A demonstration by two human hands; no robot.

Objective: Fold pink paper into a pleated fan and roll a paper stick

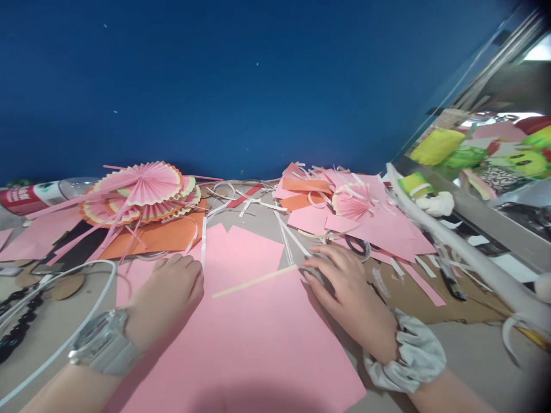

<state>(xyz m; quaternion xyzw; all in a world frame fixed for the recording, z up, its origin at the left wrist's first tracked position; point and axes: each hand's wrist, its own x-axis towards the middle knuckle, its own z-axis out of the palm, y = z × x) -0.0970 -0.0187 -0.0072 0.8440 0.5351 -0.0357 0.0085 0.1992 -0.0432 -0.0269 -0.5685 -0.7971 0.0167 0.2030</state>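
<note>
A large pink paper sheet [258, 344] lies flat in front of me, with a pale yellowish strip [253, 281] slanting along its far edge. My left hand [176, 281] is closed at the sheet's far left side; its curled fingers hide whatever lies beneath them. By the far right corner, my right hand [340, 281] is open, its fingers stretched and slightly apart, with the fingertips close to the strip's end. Beyond the strip are smaller pink paper pieces [249, 249].
Pleated pink paper fans [142, 183] and an orange sheet [150, 238] lie back left, near a bottle [38, 195]. Pink scraps, strips and a small fan [352, 201] are heaped back right. A white cable [103, 287] loops left; cardboard [413, 295] lies right. A blue wall [258, 86] stands behind.
</note>
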